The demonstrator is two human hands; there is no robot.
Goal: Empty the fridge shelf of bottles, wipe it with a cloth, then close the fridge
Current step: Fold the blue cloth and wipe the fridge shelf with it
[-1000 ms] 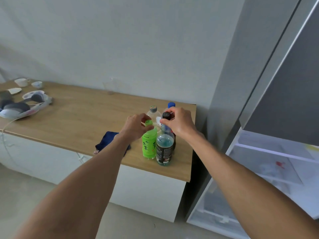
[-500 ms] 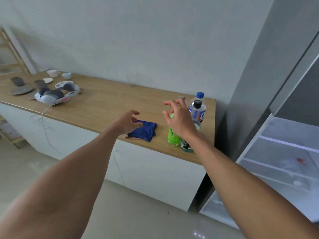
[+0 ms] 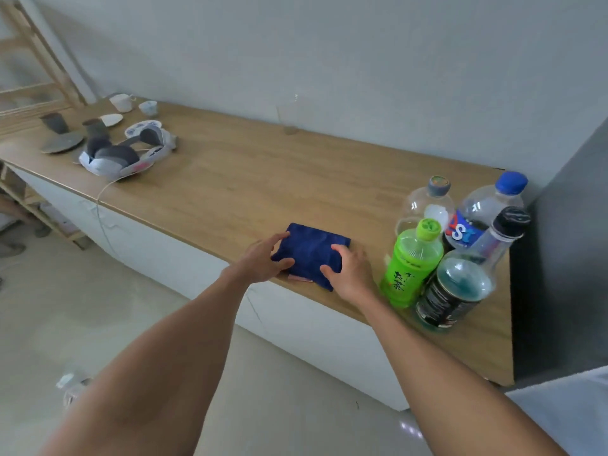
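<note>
- Blue cloth [image 3: 311, 250], folded flat, lay at the near edge of the wooden table [image 3: 230, 179], at about 9 o'clock from four bottles.
- Left hand [image 3: 263, 260] and right hand [image 3: 348, 271] rested on opposite sides of it, fingers spread and curling at its edges; neither grip had closed, and the cloth was not yet lifted.
- Green bottle [image 3: 411, 263] and dark-capped bottle [image 3: 460, 274] stood just beside the right hand, with the grey-capped bottle [image 3: 427, 205] and blue-capped bottle [image 3: 487, 209] behind.
- Pinching one folded edge and lifting toward 9 o'clock, away from the bottles, would likely keep them upright.
- Fridge shelf was out of sight.
</note>
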